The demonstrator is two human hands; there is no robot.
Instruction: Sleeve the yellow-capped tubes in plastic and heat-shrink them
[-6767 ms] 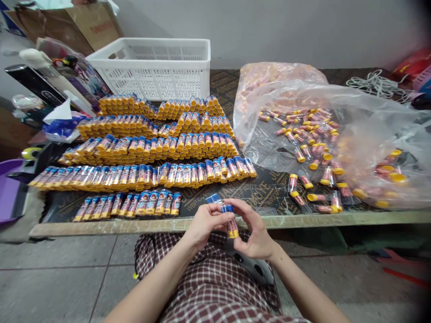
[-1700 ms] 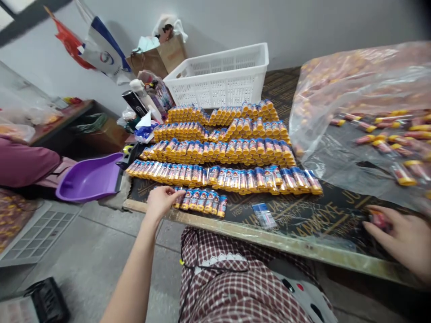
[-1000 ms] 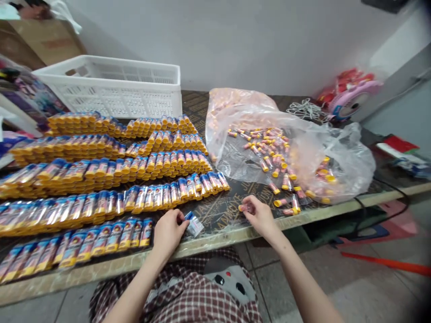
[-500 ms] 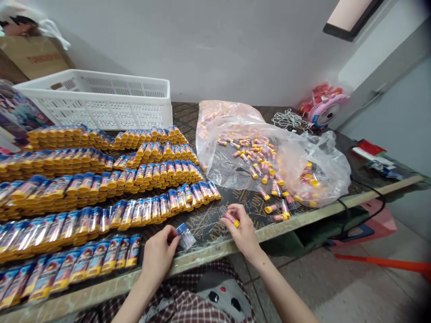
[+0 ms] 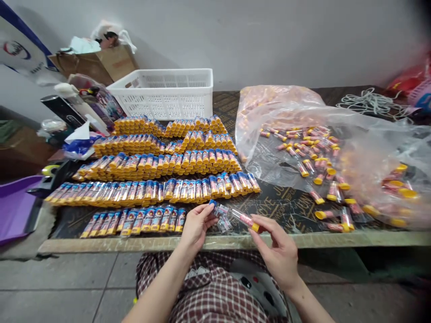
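Note:
In the head view, my right hand (image 5: 278, 246) pinches a clear tube (image 5: 245, 218) by its yellow-capped end; pink-red pieces fill its lower part. The tube's other end points toward my left hand (image 5: 198, 226). Closed at the fingertips, my left hand grips a clear printed sleeve (image 5: 213, 204) with a blue edge. Small transparent printed sleeves (image 5: 224, 220) lie beside those fingers, close to the tube's far end. A front row of wrapped tubes (image 5: 156, 220) with blue tops and yellow bottoms lies left of my left hand.
Stacked rows of wrapped tubes (image 5: 188, 190) cover the table's left half. A white plastic basket (image 5: 168, 101) stands behind them. Unwrapped tubes (image 5: 308, 152) spill from a large clear bag (image 5: 279, 96) at right. A coiled white cord (image 5: 370, 103) lies farther back. The table edge (image 5: 134, 244) runs before me.
The view has swung left. My right hand has brought the tube nearer to my left hand. My left hand now has a sleeve lifted at its blue edge.

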